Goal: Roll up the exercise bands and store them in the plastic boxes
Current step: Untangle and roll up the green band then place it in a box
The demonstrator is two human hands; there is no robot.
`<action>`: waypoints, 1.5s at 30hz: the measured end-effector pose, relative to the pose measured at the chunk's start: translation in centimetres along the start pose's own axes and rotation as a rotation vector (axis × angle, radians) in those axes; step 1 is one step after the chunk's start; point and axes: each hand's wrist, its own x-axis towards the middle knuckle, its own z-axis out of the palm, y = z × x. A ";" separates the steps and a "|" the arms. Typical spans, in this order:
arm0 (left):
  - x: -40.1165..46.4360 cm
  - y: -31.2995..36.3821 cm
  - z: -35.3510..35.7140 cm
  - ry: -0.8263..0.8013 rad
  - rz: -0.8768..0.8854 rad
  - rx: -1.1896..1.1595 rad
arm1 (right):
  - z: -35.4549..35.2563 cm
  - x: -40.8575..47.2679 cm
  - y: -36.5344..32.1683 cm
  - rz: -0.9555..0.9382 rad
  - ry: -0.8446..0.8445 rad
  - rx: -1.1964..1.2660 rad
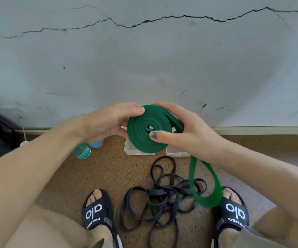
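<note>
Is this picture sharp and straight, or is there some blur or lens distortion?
Head view: strong wide-angle distortion, the skirting bows and the forearms look stretched; mostly sharp on the green band held by the left hand and right hand, its hanging loop slightly blurred; light is soft and even, without glare.

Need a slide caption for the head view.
Both hands coil a green band above tangled black bands.
</note>
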 end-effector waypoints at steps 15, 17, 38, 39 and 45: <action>-0.1 0.0 -0.3 0.057 0.080 0.037 | -3.4 0.0 -1.7 0.116 -0.124 -0.282; 0.0 0.0 -0.1 0.054 0.069 -0.033 | -2.5 0.0 -1.5 0.076 -0.075 -0.195; 0.6 1.5 2.4 -0.152 0.051 0.195 | -1.7 0.3 -1.9 0.154 -0.254 0.030; 0.6 1.5 2.4 -0.140 0.068 0.197 | -1.7 0.2 -2.1 0.151 -0.247 -0.012; 0.0 0.7 0.9 -0.013 0.112 0.216 | -3.7 0.2 -2.2 0.121 -0.164 -0.353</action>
